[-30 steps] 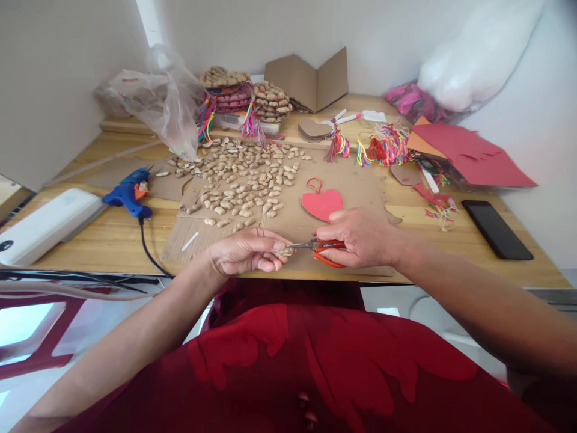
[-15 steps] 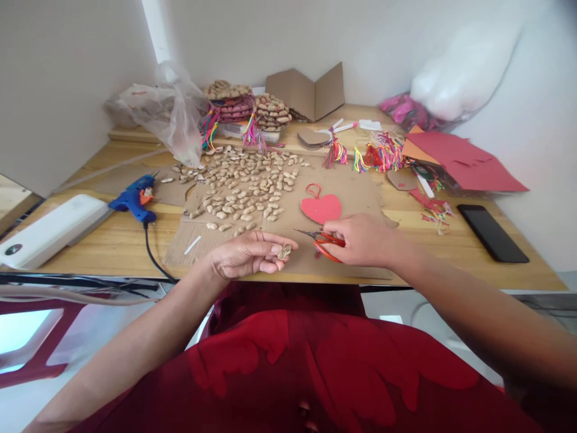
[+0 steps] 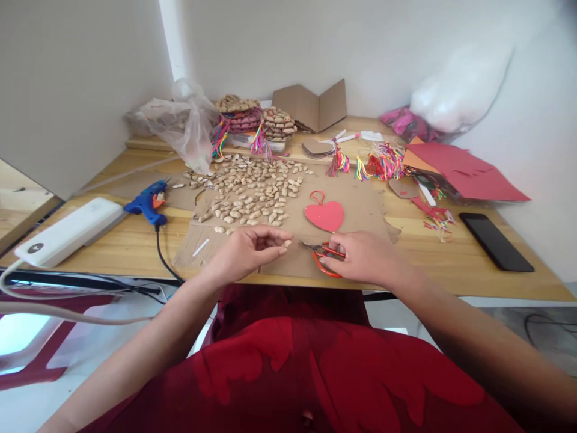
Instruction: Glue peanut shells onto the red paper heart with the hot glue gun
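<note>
I see my left hand [image 3: 246, 252] pinching a small peanut shell [image 3: 287, 243] at its fingertips, just on the near side of the red heart [image 3: 324, 214]. My right hand [image 3: 360, 258] is curled around the orange-handled scissors [image 3: 322, 251] — blades pointing toward the shell, close but apart — resting on the cardboard sheet [image 3: 360, 198] below the heart.

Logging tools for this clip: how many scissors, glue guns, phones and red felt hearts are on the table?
Scissors: 1, under the right hand
Glue gun: 1
Phone: 1
Red heart: 1
Total: 4
The left hand holds a peanut shell.
</note>
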